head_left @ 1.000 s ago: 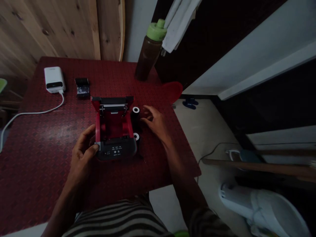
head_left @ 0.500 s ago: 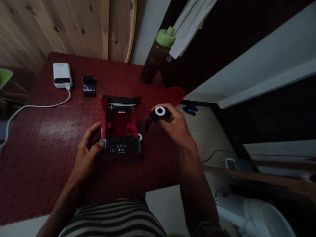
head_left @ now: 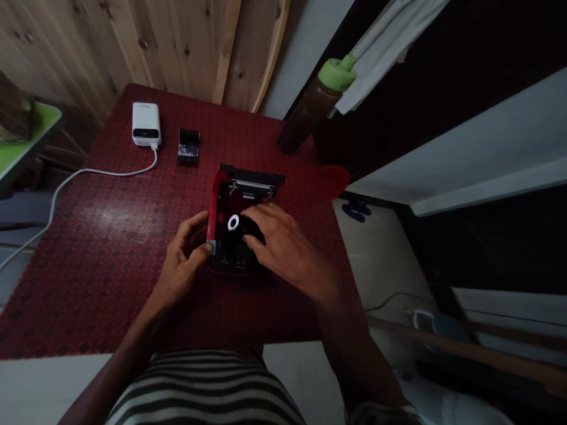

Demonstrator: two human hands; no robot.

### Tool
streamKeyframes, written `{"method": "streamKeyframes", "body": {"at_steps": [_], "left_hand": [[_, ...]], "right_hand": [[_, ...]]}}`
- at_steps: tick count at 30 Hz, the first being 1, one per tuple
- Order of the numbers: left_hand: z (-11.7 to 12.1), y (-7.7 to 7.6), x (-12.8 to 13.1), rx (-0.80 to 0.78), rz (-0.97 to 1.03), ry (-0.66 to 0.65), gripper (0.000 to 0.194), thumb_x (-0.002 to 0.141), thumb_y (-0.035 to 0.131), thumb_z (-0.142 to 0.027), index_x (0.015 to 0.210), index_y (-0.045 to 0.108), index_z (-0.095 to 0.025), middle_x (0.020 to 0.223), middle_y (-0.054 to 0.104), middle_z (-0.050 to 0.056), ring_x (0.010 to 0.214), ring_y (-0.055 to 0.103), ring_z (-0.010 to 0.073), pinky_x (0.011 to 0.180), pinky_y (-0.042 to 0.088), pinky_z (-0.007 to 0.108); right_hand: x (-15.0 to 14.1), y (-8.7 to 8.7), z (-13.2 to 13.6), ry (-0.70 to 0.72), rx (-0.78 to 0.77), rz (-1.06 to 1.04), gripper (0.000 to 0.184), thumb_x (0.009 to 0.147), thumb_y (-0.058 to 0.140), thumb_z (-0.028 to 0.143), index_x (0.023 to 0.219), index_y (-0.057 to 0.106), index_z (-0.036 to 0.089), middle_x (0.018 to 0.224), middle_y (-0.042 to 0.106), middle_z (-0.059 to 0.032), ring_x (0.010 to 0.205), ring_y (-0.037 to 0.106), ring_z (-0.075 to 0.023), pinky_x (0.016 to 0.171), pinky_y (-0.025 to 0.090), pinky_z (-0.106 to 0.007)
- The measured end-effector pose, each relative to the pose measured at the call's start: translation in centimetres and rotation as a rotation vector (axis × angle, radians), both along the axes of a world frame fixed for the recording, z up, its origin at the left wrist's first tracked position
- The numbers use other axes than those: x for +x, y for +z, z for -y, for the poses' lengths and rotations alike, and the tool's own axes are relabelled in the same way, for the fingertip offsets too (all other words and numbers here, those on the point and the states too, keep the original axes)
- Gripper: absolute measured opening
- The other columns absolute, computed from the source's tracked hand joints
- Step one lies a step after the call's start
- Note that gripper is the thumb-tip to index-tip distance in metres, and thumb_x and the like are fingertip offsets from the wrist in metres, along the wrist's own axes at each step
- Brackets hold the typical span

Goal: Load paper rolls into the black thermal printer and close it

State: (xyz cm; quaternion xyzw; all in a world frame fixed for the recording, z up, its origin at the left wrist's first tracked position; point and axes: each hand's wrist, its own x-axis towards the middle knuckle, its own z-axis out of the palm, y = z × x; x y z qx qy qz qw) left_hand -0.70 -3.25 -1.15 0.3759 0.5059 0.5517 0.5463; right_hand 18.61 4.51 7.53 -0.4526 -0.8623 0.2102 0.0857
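A small red-and-black printer (head_left: 213,203) stands on the table with its lid raised at the back. My left hand (head_left: 179,265) grips its left side, the thumb on the front left corner and the fingers along the outer wall. Over the open bay, my right hand (head_left: 290,248) is closed on a black roll (head_left: 248,226) with a white ring-shaped core, whose end faces left. Whether the roll touches the bay floor is hard to see. The hand covers the printer's right side and much of the bay.
On the red patterned table (head_left: 119,265) lie a white power bank (head_left: 146,123) with a white cable (head_left: 106,172) and a short black roll piece (head_left: 188,146). A dark bottle (head_left: 305,115) with a green cap stands at the back right, near a red round object (head_left: 334,180).
My right hand has carried the black roll leftward, from beside the printer to over its open bay. My left hand keeps its hold. The whole view has shifted.
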Motion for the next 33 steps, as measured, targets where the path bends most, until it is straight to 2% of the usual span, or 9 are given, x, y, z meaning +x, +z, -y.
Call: {"method": "streamKeyframes", "body": {"at_steps": [5, 10, 12, 16, 19, 23, 26, 30, 33], "left_hand": [[0.0, 0.0, 0.0, 0.005, 0.012, -0.004, 0.057, 0.095, 0.075, -0.034, 0.151, 0.064, -0.024, 0.162, 0.067, 0.012, 0.147, 0.066, 0.0341, 0.123, 0.053, 0.052], [0.1, 0.1, 0.2, 0.008, -0.005, 0.004, 0.056, 0.096, 0.074, -0.033, 0.151, 0.065, -0.026, 0.160, 0.068, 0.010, 0.150, 0.064, 0.0346, 0.126, 0.051, 0.053], [0.0, 0.2, 0.2, 0.011, 0.000, 0.003, 0.055, 0.096, 0.074, -0.031, 0.150, 0.065, -0.027, 0.158, 0.070, 0.009, 0.148, 0.065, 0.0347, 0.126, 0.051, 0.054], [-0.1, 0.1, -0.1, 0.037, -0.037, -0.007, 0.055, 0.096, 0.075, -0.033, 0.149, 0.065, -0.026, 0.157, 0.070, 0.010, 0.149, 0.064, 0.0356, 0.127, 0.050, 0.056], [-0.1, -0.2, -0.2, 0.063, -0.060, -0.011, 0.053, 0.096, 0.074, -0.031, 0.148, 0.066, -0.027, 0.158, 0.070, 0.009, 0.150, 0.063, 0.0349, 0.128, 0.049, 0.056], [-0.1, -0.4, -0.1, 0.076, -0.017, -0.024, 0.052, 0.097, 0.073, -0.030, 0.149, 0.066, -0.029, 0.159, 0.069, 0.008, 0.149, 0.065, 0.0349, 0.126, 0.052, 0.056], [-0.2, -0.4, 0.0, 0.082, -0.018, -0.031, 0.052, 0.097, 0.074, -0.031, 0.148, 0.066, -0.029, 0.158, 0.070, 0.008, 0.149, 0.065, 0.0353, 0.125, 0.053, 0.056], [-0.2, -0.5, -0.1, 0.068, -0.013, -0.039, 0.053, 0.096, 0.076, -0.034, 0.148, 0.067, -0.029, 0.159, 0.069, 0.009, 0.148, 0.065, 0.0362, 0.124, 0.054, 0.056], [-0.1, -0.7, -0.8, 0.037, -0.024, -0.046, 0.057, 0.093, 0.080, -0.037, 0.149, 0.067, -0.030, 0.158, 0.070, 0.010, 0.148, 0.066, 0.0370, 0.123, 0.054, 0.057]], "right_hand": [[-1.3, 0.7, 0.0, 0.013, 0.066, 0.169, 0.019, 0.097, 0.067, 0.002, 0.103, 0.071, 0.020, 0.113, 0.077, -0.0104, 0.113, 0.069, -0.0290, 0.106, 0.054, -0.044], [-2.9, 1.2, 0.0, -0.054, 0.070, 0.366, 0.021, 0.099, 0.066, 0.003, 0.109, 0.078, 0.018, 0.115, 0.082, -0.0143, 0.105, 0.075, -0.0313, 0.084, 0.056, -0.040], [-3.6, 1.3, -0.3, -0.043, 0.033, 0.427, 0.023, 0.100, 0.065, 0.003, 0.112, 0.080, 0.018, 0.115, 0.083, -0.0153, 0.105, 0.077, -0.0321, 0.081, 0.057, -0.039], [-4.6, 1.2, -1.5, -0.010, -0.029, 0.508, 0.029, 0.103, 0.061, 0.003, 0.119, 0.082, 0.016, 0.114, 0.084, -0.0162, 0.105, 0.080, -0.0324, 0.083, 0.058, -0.039], [-4.7, 0.7, -2.4, 0.040, -0.031, 0.522, 0.034, 0.104, 0.057, 0.001, 0.124, 0.081, 0.014, 0.119, 0.084, -0.0172, 0.114, 0.079, -0.0339, 0.091, 0.059, -0.040], [-4.1, -0.6, -2.7, 0.059, 0.002, 0.453, 0.037, 0.103, 0.054, -0.002, 0.123, 0.081, 0.013, 0.120, 0.083, -0.0185, 0.113, 0.079, -0.0347, 0.093, 0.060, -0.042], [-2.9, -1.1, -2.3, 0.039, 0.037, 0.316, 0.039, 0.100, 0.054, -0.006, 0.117, 0.081, 0.015, 0.113, 0.084, -0.0136, 0.106, 0.079, -0.0304, 0.094, 0.060, -0.041], [-0.5, -0.2, -1.3, 0.138, 0.004, 0.043, 0.042, 0.101, 0.053, -0.006, 0.116, 0.082, 0.020, 0.114, 0.084, -0.0043, 0.109, 0.077, -0.0220, 0.101, 0.058, -0.035], [1.2, 0.4, -0.2, 0.245, -0.024, -0.104, 0.035, 0.105, 0.058, -0.001, 0.117, 0.083, 0.021, 0.118, 0.086, -0.0036, 0.107, 0.077, -0.0217, 0.103, 0.058, -0.037]]}}
